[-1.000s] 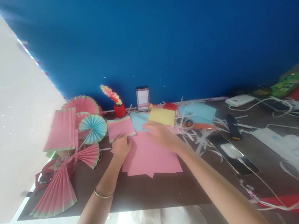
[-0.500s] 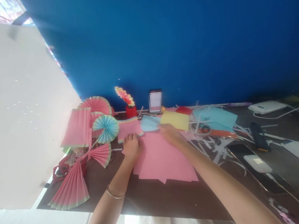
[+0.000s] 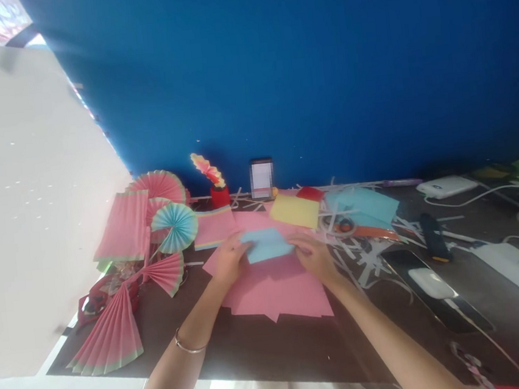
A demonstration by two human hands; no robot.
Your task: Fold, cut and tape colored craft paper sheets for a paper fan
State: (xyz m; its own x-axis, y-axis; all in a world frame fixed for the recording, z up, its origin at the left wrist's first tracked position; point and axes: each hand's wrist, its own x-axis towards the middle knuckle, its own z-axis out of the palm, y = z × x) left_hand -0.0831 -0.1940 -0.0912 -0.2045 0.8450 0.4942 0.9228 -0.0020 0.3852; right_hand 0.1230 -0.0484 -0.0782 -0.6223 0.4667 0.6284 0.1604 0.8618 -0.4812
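A light blue piece of paper (image 3: 268, 245) is stretched between my two hands, over several pink sheets of paper (image 3: 275, 291) on the dark table. My left hand (image 3: 230, 258) pinches its left end, and my right hand (image 3: 312, 255) grips the right end. Just beyond my left hand lies a pink sheet with striped edges (image 3: 210, 227). Past the blue paper, a yellow paper (image 3: 295, 210) rests at a slant with a red piece (image 3: 309, 194) behind it.
Folded pink paper fans (image 3: 112, 331) and a round blue fan (image 3: 175, 227) crowd the left. Scissors (image 3: 345, 226), white paper strips (image 3: 366, 257) and blue sheets (image 3: 364, 209) lie to the right, beside a phone (image 3: 414, 271) and cables. A blue wall (image 3: 276, 77) rises behind.
The blue paper has come nearer, from beside the yellow paper to above the pink sheets. My left hand has left the striped pink sheet and now holds the blue paper too.
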